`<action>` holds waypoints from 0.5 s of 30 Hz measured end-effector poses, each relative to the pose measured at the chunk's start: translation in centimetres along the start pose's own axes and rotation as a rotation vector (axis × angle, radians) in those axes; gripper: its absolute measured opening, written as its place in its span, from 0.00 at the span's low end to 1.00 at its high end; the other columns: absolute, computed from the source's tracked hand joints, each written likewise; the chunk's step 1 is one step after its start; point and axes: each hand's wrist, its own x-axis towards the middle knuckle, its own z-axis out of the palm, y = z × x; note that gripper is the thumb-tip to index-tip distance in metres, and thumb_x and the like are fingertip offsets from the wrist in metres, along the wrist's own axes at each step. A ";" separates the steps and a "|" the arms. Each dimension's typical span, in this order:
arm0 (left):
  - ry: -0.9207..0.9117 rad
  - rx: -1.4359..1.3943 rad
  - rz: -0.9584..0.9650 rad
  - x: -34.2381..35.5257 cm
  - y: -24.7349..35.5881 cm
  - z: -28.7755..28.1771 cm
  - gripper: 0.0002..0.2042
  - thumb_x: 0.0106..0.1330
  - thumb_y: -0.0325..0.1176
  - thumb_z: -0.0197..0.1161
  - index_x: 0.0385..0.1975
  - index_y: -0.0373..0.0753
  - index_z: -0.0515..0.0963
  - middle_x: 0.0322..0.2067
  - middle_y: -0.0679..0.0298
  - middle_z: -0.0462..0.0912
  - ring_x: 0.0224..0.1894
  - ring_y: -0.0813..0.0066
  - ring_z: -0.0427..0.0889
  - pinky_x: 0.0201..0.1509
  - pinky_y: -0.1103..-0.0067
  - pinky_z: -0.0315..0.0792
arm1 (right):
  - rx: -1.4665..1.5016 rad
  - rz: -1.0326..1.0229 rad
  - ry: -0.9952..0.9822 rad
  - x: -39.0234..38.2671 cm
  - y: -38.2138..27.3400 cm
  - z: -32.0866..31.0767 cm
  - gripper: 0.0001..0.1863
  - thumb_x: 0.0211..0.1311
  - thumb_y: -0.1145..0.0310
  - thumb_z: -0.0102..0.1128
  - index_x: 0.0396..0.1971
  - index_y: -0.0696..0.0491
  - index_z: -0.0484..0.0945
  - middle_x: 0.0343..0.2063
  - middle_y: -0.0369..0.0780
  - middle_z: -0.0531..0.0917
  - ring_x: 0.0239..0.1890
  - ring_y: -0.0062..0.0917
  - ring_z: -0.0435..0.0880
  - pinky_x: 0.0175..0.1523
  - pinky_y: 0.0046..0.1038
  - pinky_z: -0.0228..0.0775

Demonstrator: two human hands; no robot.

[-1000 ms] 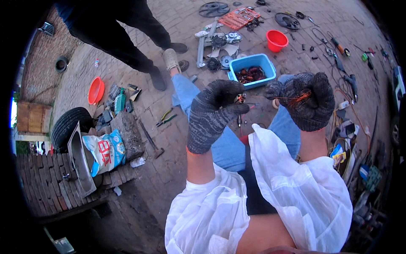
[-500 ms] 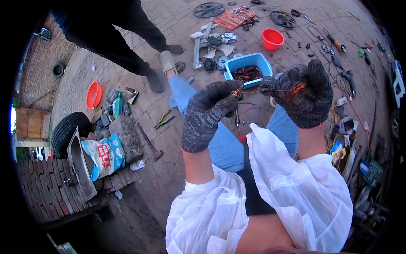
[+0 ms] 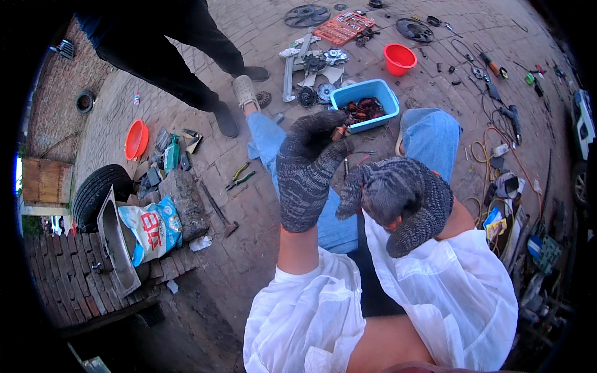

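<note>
One small copper-coloured part [image 3: 339,132] sits pinched between the thumb and forefinger of the left hand [image 3: 308,171], in a dark grey knitted glove, held up near the left end of a light-blue basin [image 3: 374,125]. To the right and nearer the body, the right hand [image 3: 404,202], gloved alike, is turned inward with its fingers curled; a spot of orange shows among them, but whether they grip anything cannot be told. Dark reddish-brown pieces [image 3: 365,110] lie in the basin. Beyond it on the far side stand a red bowl [image 3: 400,58] and, farther left, a cluster of metal parts [image 3: 314,64] with an open orange tool case [image 3: 343,28] behind. Left of the knees lie pliers [image 3: 239,176] and a hammer [image 3: 219,210]. Farther left are a metal sink [image 3: 109,233] with a white-and-blue bag [image 3: 152,229] against it, a tyre [image 3: 93,186] and another red bowl [image 3: 137,140]. A person in dark trousers [image 3: 163,59] stands at the far left.
</note>
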 end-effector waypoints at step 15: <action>-0.123 -0.834 -0.194 -0.3 -0.6 -3.2 0.21 0.56 0.24 0.61 0.51 0.36 0.69 0.41 0.60 0.73 0.39 0.69 0.74 0.41 0.79 0.74 | 0.368 0.010 0.479 -9.0 1.9 -4.0 0.19 0.56 0.56 0.55 0.37 0.57 0.76 0.42 0.46 0.77 0.42 0.32 0.77 0.56 0.36 0.64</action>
